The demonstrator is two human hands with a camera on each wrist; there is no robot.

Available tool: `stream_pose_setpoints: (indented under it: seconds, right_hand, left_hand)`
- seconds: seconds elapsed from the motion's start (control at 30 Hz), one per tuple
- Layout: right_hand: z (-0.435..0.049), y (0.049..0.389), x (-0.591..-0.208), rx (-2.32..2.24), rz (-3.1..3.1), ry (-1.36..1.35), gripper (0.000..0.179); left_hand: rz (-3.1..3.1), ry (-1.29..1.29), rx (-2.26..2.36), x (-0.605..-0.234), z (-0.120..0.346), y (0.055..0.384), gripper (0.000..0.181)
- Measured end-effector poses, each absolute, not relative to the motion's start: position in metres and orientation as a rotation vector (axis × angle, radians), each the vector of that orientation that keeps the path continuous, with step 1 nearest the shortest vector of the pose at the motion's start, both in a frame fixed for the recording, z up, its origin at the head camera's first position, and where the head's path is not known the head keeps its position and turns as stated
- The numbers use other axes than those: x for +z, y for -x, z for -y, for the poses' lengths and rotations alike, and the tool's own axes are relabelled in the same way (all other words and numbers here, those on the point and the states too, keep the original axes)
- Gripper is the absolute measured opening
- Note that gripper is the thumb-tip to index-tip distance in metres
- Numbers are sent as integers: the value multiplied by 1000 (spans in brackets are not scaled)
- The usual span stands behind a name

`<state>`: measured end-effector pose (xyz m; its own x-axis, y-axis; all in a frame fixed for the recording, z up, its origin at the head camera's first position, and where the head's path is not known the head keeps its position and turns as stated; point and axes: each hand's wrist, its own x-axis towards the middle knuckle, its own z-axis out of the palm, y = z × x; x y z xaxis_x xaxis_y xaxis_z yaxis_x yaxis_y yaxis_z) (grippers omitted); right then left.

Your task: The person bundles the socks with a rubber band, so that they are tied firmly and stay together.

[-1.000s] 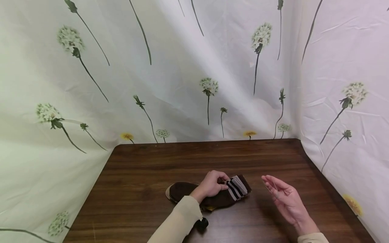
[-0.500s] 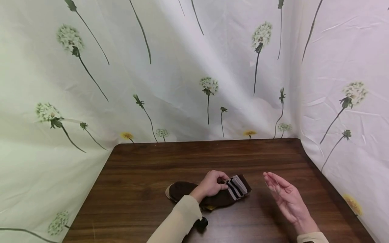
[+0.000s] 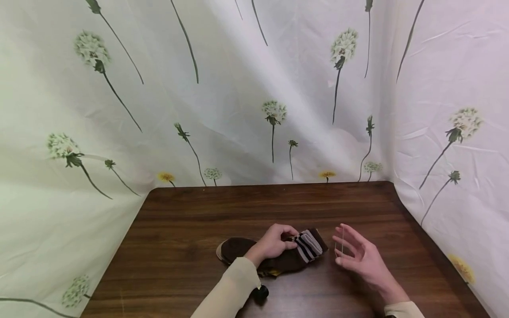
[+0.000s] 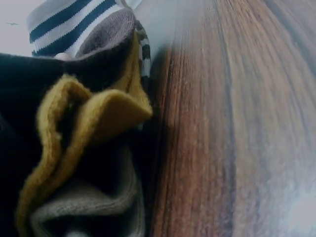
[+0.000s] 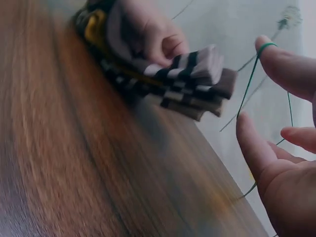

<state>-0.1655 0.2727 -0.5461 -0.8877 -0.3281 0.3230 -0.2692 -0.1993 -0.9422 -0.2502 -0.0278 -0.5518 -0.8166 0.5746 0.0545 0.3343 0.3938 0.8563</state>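
Note:
On the table lies a flat stack of dark brown socks (image 3: 286,261), their striped cuffs (image 3: 309,245) towards the right. My left hand (image 3: 274,243) rests over the stack and pinches it just before the cuffs. In the left wrist view, mustard-yellow (image 4: 116,108) and grey knit edges show along the side of the socks. To the right of the cuffs, my right hand (image 3: 367,260) is in the air, apart from the socks. A thin green rubber band (image 5: 248,84) is stretched round its spread thumb and fingers.
The dark wooden table (image 3: 191,216) carries the socks. A white curtain with dandelion prints (image 3: 238,110) hangs behind it and along both sides. Beside the left sleeve sits a small black round object (image 3: 260,293).
My right hand has moved slightly left towards the cuffs, and its fingers have spread, stretching the rubber band wider. My left hand stays on the socks.

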Motion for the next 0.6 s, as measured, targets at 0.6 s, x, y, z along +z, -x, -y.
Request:
stream_pose_setpoints:
  seconds: [0.6]
  right_hand:
    - [-240, 178, -533, -1491, -2693, 982, 121]
  left_hand:
    - [-2326, -762, 1438, -555, 29, 252, 16]
